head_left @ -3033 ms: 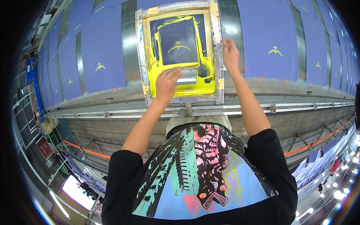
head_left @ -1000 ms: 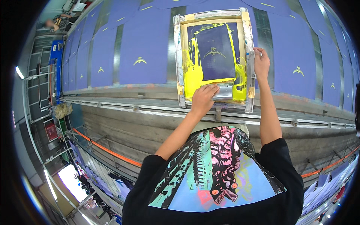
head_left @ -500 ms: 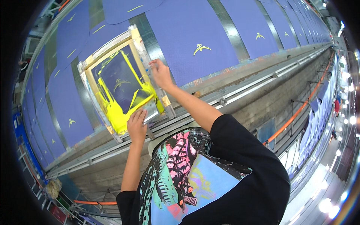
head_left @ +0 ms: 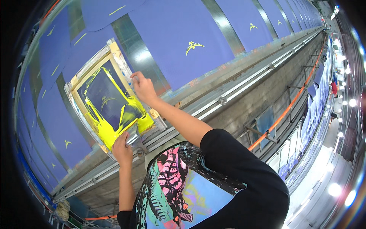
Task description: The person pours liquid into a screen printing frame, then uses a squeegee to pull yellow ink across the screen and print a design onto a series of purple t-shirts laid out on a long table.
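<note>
A screen-printing frame (head_left: 118, 71) lies on a purple sheet, its dark mesh marked with a small fan-shaped motif. Bright yellow ink (head_left: 106, 131) is pooled at the near end and streaked up both sides of the mesh. At that near end, my left hand (head_left: 122, 149) is closed on a squeegee (head_left: 133, 136) with a pale metallic face; part of its grip is hidden by my fingers. My right hand (head_left: 144, 88) has its fingers curled at the frame's right rail, with a small blue bit showing at the fingertips.
Purple sheets (head_left: 171, 34) run along the long table, separated by shiny dark strips (head_left: 141, 53). Several bear small yellow motifs (head_left: 194, 47). A metal rail (head_left: 244, 89) follows the near table edge, with an orange tube (head_left: 282, 114) beyond it at right.
The squeegee has shifted slightly nearer to me, over the frame's near end. My right hand stays at the right rail. The whole view has shifted, moving the frame left and down.
</note>
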Demonstrator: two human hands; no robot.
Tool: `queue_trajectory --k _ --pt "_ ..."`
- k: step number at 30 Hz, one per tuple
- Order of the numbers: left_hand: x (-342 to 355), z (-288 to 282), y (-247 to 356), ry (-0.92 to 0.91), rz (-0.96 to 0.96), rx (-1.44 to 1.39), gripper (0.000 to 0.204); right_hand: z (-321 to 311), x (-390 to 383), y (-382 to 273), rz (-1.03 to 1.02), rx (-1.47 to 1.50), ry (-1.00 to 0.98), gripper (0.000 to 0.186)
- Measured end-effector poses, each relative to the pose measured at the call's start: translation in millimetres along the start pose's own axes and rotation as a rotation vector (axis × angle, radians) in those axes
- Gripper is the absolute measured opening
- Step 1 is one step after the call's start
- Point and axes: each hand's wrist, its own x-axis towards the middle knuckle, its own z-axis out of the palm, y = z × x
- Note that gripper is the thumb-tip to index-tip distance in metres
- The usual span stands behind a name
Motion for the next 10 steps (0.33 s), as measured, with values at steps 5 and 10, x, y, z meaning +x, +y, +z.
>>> queue_trajectory --k 5,10 --pt "12.9 -18.0 10.3 0.005 -0.077 0.081 0.051 -12.8 4.3 -15.8 -0.075 -0.158 -0.123 0.017" --pt "15.8 -15.3 1.7 -0.017 -0.009 0.182 0.046 -12.6 40.2 -99.2 -0.431 0.118 -0.351 0.015"
